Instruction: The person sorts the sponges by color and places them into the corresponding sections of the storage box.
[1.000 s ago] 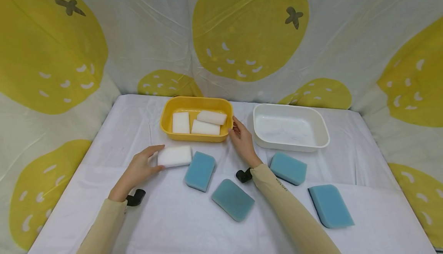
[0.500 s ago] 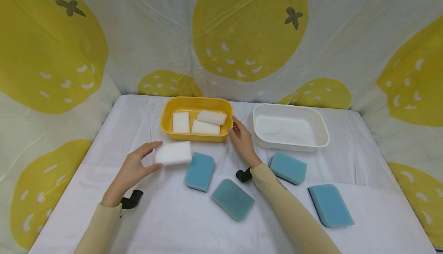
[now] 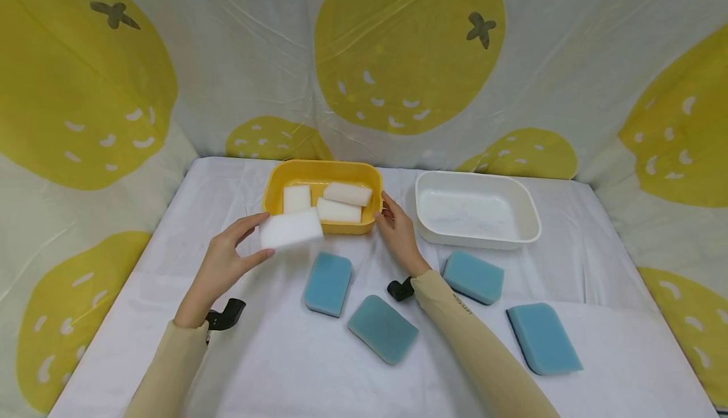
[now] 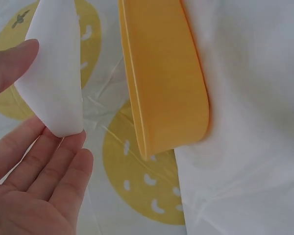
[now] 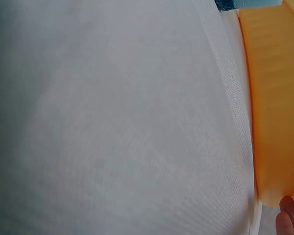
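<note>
In the head view my left hand (image 3: 224, 260) pinches a white sponge block (image 3: 291, 228) by its left end, thumb below and fingers above. The block hangs in the air over the front rim of a yellow basin (image 3: 296, 227), partly hiding it. The left wrist view shows the thumb and fingertips on the sponge (image 4: 54, 73), beside the yellow wall (image 4: 169, 78). More white blocks (image 3: 339, 210) lie inside the basin. My right hand (image 3: 400, 234) touches the basin's right end with its fingertips; in the right wrist view only a few fingers (image 5: 285, 223) show at the wall.
A white basin (image 3: 428, 236) stands to the right of the yellow one. Several blue sponges lie on the white cloth: one (image 3: 328, 284) in front of the yellow basin, one (image 3: 383, 329) nearer, others (image 3: 474, 277) beyond the right forearm. A lemon-print curtain (image 3: 256, 57) hangs behind.
My left hand has lifted the white sponge block off the cloth and carried it up and forward to the yellow basin's front rim. The right hand has stayed at the basin's end.
</note>
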`<state>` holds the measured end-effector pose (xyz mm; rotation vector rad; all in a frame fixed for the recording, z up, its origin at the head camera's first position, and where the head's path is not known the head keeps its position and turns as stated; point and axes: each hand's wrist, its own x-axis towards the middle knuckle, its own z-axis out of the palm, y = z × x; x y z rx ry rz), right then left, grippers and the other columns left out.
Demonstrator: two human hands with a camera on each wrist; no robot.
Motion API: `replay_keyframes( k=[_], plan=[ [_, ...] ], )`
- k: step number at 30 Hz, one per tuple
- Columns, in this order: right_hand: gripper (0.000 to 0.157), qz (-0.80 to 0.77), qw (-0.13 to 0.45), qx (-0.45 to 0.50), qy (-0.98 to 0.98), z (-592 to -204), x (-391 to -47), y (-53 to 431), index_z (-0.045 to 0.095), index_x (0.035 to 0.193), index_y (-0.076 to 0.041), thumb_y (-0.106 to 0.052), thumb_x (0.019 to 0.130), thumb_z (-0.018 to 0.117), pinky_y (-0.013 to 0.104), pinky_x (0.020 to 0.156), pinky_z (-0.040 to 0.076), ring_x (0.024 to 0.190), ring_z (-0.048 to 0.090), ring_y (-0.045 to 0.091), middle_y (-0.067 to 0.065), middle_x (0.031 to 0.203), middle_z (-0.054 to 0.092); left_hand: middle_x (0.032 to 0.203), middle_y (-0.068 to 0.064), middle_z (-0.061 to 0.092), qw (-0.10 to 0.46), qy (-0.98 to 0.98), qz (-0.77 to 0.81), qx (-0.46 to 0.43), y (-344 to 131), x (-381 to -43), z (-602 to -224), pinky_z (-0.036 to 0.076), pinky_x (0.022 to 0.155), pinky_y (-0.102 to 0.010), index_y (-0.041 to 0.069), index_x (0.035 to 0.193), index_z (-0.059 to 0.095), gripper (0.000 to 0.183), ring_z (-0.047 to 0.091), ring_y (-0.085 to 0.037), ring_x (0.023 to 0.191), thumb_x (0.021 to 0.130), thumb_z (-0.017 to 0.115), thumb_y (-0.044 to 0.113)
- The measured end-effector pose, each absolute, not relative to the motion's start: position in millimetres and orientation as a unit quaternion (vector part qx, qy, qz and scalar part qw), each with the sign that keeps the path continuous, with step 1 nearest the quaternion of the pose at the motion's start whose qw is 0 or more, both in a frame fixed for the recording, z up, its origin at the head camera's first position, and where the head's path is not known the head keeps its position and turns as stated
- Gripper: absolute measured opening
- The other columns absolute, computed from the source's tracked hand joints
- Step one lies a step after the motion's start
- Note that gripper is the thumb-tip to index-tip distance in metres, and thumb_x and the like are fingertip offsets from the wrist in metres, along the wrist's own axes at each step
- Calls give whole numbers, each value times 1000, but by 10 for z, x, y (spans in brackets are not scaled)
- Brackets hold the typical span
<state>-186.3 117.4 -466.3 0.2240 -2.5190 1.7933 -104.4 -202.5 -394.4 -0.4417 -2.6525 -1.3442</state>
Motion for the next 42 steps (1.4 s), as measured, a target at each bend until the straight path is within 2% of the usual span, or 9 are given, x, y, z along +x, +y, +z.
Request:
replay_keyframes(
  k=[10,19,25,35,42],
  plan=[
    [53,582,26,74,-809,-4678,-1865,1178,35,147,-2,-9,98,54,35,101,42,115,51,28,22,135,48,135,-16,52,85,-872,-463,-136,-1931,-1255,-3870,38,103,-37,-3,132,53,60,46,-32,125,78,79,3],
    [52,583,28,75,-808,-4682,-1868,1183,35,146,-1,-9,98,54,35,101,42,115,51,28,22,135,48,133,-21,51,107,-882,-445,-108,-1873,-1441,-3835,39,103,-45,-6,134,51,62,47,-37,122,79,78,4],
    [53,582,23,73,-810,-4674,-1867,1187,35,147,-1,-10,98,54,34,101,42,116,51,27,20,136,48,134,-21,51,108,-891,-431,-87,-1834,-1583,-3831,40,102,-45,-6,134,51,61,48,-36,122,80,77,6],
    [53,581,19,73,-810,-4682,-1872,1190,34,147,-2,-10,99,53,34,102,42,117,50,27,19,136,48,134,-25,49,113,-899,-418,-66,-1823,-1784,-3893,41,98,-52,-9,134,49,61,49,-42,116,81,76,7],
    [53,578,18,73,-812,-4669,-1864,1182,34,148,-3,-11,99,53,34,101,42,117,50,27,18,136,48,134,-26,50,101,-904,-412,-46,-1788,-1887,-3936,37,103,-50,-9,134,48,63,47,-39,121,81,76,9]
  ],
)
